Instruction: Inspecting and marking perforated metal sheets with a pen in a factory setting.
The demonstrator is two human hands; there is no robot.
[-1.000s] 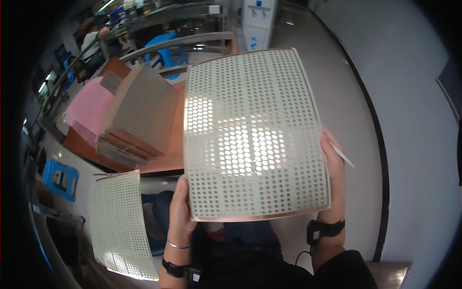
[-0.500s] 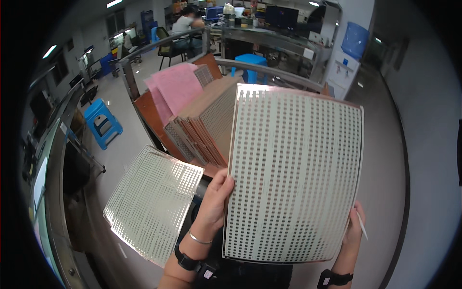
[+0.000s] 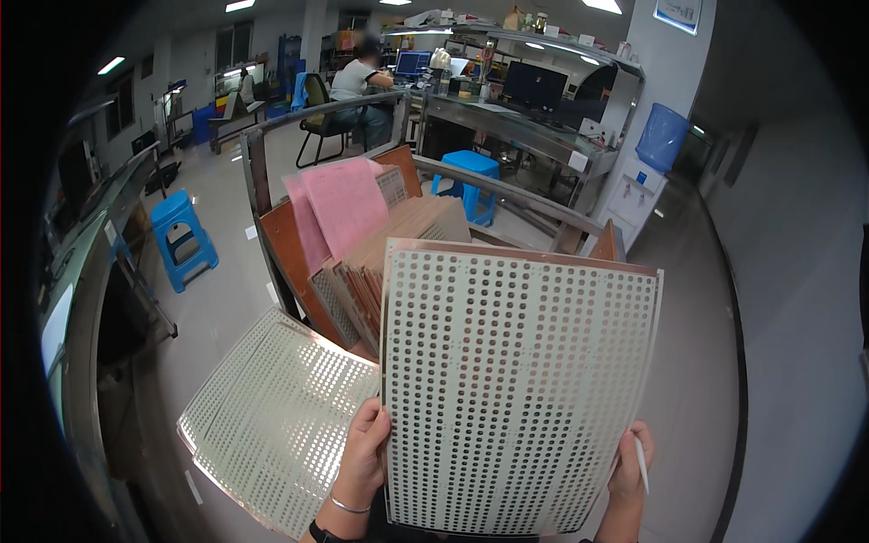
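Perforated panel (image 3: 516, 389) fills lower centre of frame, upright. Your left hand (image 3: 365, 452) clamps its left edge, right hand (image 3: 626, 466) its lower right corner, pen tucked in. Looks thin, light, springy, sharp-edged: grip opposite edges. Second panel (image 3: 272, 416) lower left.

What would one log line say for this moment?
left hand: grips perforated sheet at lower left edge | right hand: grips lower right edge, holds white pen | second sheet: lies lower left | stack: behind
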